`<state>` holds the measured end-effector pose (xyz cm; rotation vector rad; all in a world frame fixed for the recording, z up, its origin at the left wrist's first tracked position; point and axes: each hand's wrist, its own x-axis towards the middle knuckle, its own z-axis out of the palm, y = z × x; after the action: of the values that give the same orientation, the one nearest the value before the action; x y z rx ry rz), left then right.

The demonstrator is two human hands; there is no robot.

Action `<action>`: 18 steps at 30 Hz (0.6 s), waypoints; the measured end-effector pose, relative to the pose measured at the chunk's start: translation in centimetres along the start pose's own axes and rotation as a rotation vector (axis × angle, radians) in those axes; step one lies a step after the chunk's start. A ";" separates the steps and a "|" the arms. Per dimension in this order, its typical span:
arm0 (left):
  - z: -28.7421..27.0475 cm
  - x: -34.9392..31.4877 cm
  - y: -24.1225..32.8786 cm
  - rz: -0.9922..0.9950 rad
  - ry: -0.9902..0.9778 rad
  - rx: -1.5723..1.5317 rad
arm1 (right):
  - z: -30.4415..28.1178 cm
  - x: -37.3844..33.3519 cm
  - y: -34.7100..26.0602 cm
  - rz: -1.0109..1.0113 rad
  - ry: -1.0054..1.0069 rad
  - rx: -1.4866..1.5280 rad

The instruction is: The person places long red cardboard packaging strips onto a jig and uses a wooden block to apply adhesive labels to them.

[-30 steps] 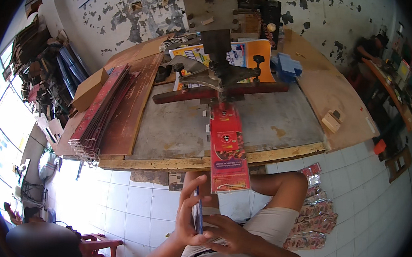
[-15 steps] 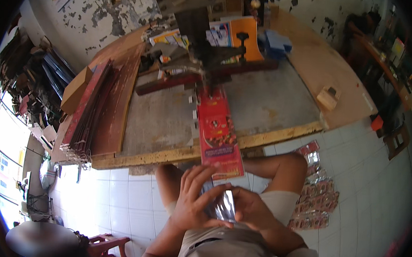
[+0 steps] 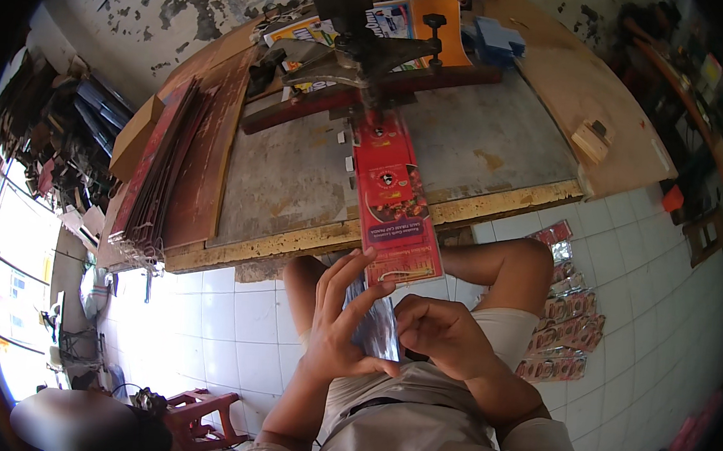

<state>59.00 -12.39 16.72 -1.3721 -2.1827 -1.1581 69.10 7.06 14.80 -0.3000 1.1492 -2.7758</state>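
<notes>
My left hand (image 3: 328,336) grips a shiny silver sheet-like packet (image 3: 379,331) in front of my waist, thumb at its lower edge and fingers spread over its far side. Close to the packet's right edge, my right hand (image 3: 450,336) has its fingers curled together; whatever they pinch, if anything, is hidden. Just beyond the hands lies a red printed packaging strip (image 3: 391,186). It runs from beneath a dark metal press (image 3: 360,66) across the worktable (image 3: 280,195) and over its near edge.
Long dark red strips (image 3: 151,177) are stacked at the table's left. A small wooden block (image 3: 591,141) and blue pieces (image 3: 500,41) lie to the right. Red and silver packets (image 3: 569,315) cover some floor tiles beside my right knee. A red stool (image 3: 201,415) stands lower left.
My right hand has drawn away to the right from the silver packet, showing more of its surface. My left hand still holds it. The view has shifted, so the table appears higher.
</notes>
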 end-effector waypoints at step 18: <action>1.0 -0.6 0.1 0.010 -0.027 -0.180 | 0.2 0.5 0.8 0.031 -0.022 0.151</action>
<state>59.54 -12.00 15.75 -1.4762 -2.1306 -1.3689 68.69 6.26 14.38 -0.2938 0.9242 -2.8047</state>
